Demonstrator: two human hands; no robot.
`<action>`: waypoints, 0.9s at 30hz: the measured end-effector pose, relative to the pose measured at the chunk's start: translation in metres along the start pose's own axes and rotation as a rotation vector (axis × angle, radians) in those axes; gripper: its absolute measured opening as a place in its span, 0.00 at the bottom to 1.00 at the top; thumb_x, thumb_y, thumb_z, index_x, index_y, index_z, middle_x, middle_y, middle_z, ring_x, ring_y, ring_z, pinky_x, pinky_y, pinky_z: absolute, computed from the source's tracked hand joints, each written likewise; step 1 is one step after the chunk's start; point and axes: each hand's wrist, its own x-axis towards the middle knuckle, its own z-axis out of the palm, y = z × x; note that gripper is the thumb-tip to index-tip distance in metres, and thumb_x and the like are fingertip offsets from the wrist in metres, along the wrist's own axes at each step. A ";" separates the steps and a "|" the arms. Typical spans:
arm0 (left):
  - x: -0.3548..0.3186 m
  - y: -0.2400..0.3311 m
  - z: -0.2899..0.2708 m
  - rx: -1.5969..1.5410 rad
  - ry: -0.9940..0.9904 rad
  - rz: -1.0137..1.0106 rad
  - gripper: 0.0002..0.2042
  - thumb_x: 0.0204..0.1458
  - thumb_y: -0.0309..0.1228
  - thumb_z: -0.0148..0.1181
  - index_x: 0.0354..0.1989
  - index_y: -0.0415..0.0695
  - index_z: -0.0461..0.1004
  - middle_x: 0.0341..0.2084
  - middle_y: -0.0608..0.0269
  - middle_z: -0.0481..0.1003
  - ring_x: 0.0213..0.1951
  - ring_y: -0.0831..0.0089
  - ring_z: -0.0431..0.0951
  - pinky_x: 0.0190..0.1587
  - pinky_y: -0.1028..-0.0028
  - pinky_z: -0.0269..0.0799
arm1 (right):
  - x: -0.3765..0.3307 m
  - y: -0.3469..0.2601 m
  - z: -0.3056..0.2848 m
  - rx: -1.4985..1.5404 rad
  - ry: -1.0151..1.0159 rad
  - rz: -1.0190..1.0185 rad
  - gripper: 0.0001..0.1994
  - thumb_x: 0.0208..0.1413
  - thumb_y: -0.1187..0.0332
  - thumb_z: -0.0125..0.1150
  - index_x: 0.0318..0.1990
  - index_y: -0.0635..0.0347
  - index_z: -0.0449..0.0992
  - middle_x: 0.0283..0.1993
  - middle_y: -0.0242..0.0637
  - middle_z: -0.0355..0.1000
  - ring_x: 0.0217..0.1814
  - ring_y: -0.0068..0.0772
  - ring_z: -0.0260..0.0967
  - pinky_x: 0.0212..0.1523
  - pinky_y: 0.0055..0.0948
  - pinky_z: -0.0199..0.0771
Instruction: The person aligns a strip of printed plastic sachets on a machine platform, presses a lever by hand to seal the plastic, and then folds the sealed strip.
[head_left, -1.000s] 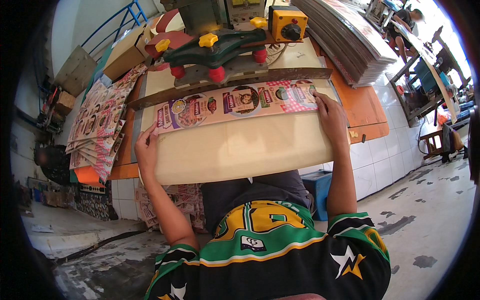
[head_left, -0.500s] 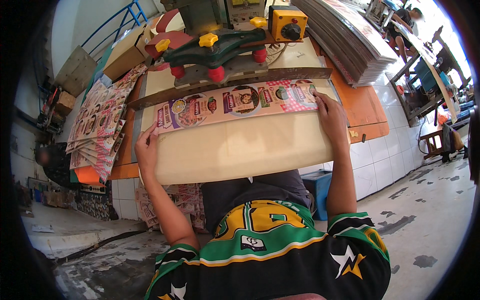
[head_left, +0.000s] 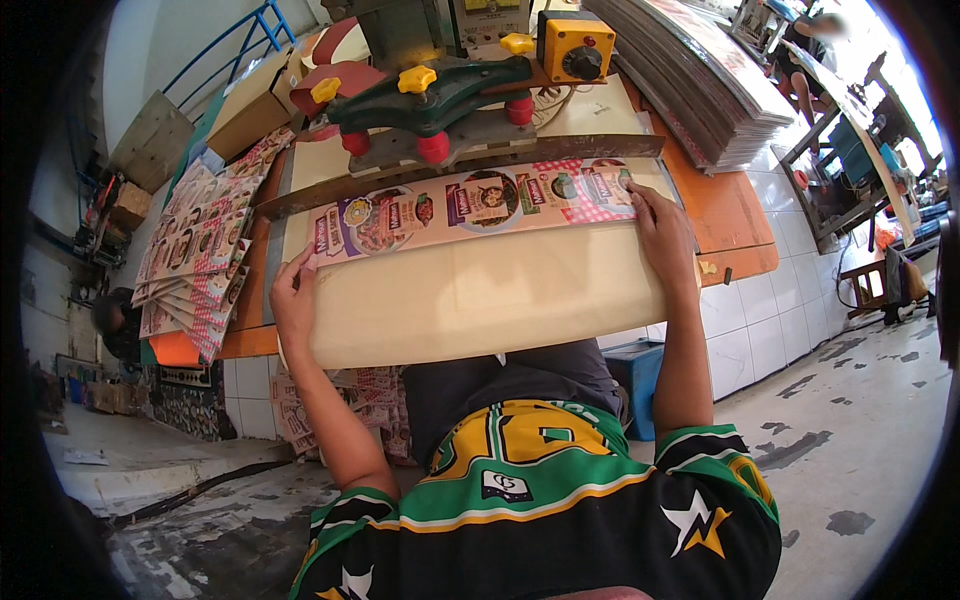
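Note:
A printed plastic strip [head_left: 425, 215] with food pictures and a checked pattern lies flat across the cream-coloured padded bed of a heat sealing machine [head_left: 480, 300]. Its far edge runs along the long metal sealing bar [head_left: 400, 180]. My left hand [head_left: 293, 290] grips the strip's left end, with thumb and fingers brought together there. At the opposite end, my right hand [head_left: 658, 225] closes on the strip's edge, thumb on top. The green press head [head_left: 430, 95] with yellow knobs and red spacers stands just beyond the bar.
Piles of printed packaging [head_left: 195, 240] lie left on the orange table [head_left: 735, 215]. A yellow control box [head_left: 575, 48] stands behind the press. To the right rises a tall stack of sheets [head_left: 690, 80]. A blue bin [head_left: 640, 385] sits below. Another person [head_left: 800, 60] is far right.
My hands and the printed strip hold still. At the far left, a person's dark head has shifted slightly to the right; the person at far right has moved a little too.

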 end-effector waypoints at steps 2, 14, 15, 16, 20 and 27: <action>0.000 0.000 0.000 0.009 -0.002 0.005 0.16 0.67 0.36 0.60 0.60 0.47 0.81 0.40 0.52 0.80 0.41 0.65 0.78 0.49 0.70 0.72 | 0.000 0.001 0.000 0.001 -0.005 0.006 0.14 0.69 0.60 0.56 0.55 0.49 0.83 0.44 0.47 0.82 0.48 0.52 0.78 0.51 0.46 0.73; 0.001 0.002 0.000 0.003 0.003 -0.020 0.16 0.66 0.36 0.60 0.59 0.47 0.81 0.40 0.52 0.80 0.39 0.67 0.78 0.46 0.71 0.72 | 0.001 0.003 0.001 0.002 -0.014 0.021 0.14 0.69 0.59 0.56 0.55 0.47 0.83 0.44 0.47 0.82 0.49 0.52 0.78 0.52 0.46 0.73; 0.001 0.001 0.000 0.001 0.004 -0.015 0.16 0.66 0.36 0.60 0.59 0.47 0.81 0.40 0.52 0.80 0.39 0.67 0.78 0.46 0.71 0.72 | 0.001 0.003 0.001 0.002 -0.015 0.019 0.14 0.69 0.59 0.56 0.55 0.47 0.83 0.44 0.47 0.82 0.49 0.52 0.78 0.52 0.46 0.73; 0.001 -0.002 0.000 -0.002 0.005 -0.011 0.16 0.66 0.36 0.60 0.59 0.47 0.81 0.40 0.52 0.80 0.39 0.67 0.78 0.46 0.71 0.72 | 0.001 0.003 0.001 0.002 -0.015 0.016 0.14 0.69 0.59 0.56 0.55 0.47 0.83 0.44 0.47 0.82 0.49 0.52 0.78 0.52 0.46 0.73; 0.001 -0.001 0.000 -0.005 0.006 -0.009 0.16 0.67 0.37 0.60 0.59 0.47 0.81 0.40 0.52 0.80 0.40 0.67 0.78 0.47 0.71 0.72 | 0.001 0.004 0.002 -0.004 -0.004 0.011 0.14 0.69 0.59 0.56 0.56 0.47 0.84 0.43 0.47 0.82 0.48 0.51 0.78 0.52 0.45 0.73; 0.000 0.007 -0.001 0.006 -0.008 -0.019 0.17 0.67 0.38 0.60 0.60 0.46 0.81 0.45 0.52 0.81 0.44 0.66 0.79 0.50 0.71 0.72 | 0.000 0.003 0.001 0.015 0.003 0.008 0.14 0.68 0.60 0.57 0.55 0.48 0.83 0.41 0.46 0.82 0.45 0.49 0.78 0.49 0.44 0.74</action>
